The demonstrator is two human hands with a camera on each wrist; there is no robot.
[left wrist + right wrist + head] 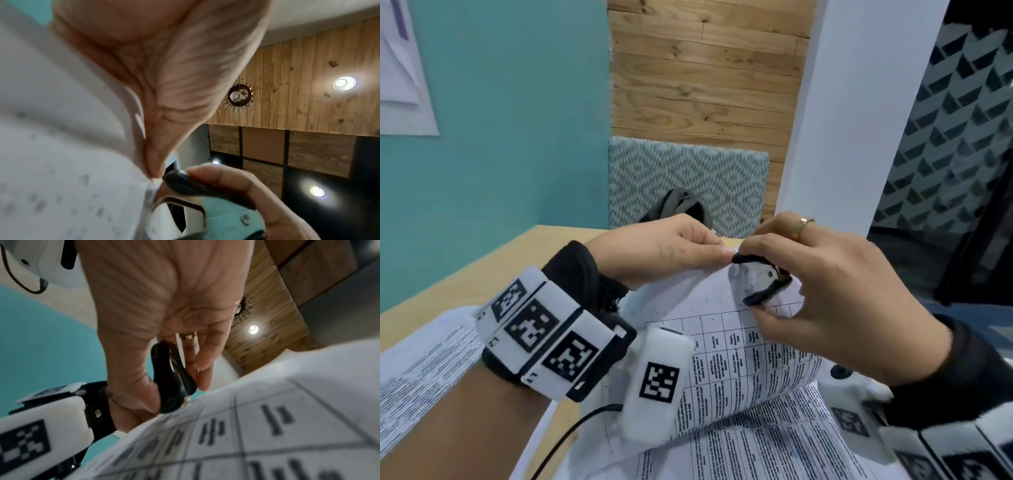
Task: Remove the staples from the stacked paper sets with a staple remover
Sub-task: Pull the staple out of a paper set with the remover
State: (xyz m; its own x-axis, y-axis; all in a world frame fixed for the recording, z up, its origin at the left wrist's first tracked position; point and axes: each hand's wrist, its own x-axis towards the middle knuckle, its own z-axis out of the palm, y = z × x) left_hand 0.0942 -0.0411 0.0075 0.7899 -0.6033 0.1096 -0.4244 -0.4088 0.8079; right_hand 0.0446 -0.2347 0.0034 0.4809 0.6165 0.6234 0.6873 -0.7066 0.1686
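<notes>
A stapled paper set (pixel 739 346) printed with a table is lifted off the desk, its top corner raised. My left hand (pixel 709 248) pinches that corner between thumb and fingers. My right hand (pixel 753 284) grips a black and metal staple remover (pixel 762 277), squeezed between thumb and forefinger, its metal claws at the corner right beside my left fingertips. In the left wrist view the staple remover (pixel 197 191) meets the paper set (pixel 61 146) edge under my thumb. In the right wrist view the staple remover (pixel 172 376) sits above the paper set (pixel 267 426). The staple itself is hidden.
More printed sheets (pixel 756 442) lie under the lifted set, and another sheet (pixel 417 370) lies at the left on the wooden desk (pixel 482 270). A patterned chair (pixel 688 178) with a dark bag (pixel 678 205) stands beyond the desk's far edge, beside a white pillar (pixel 859 120).
</notes>
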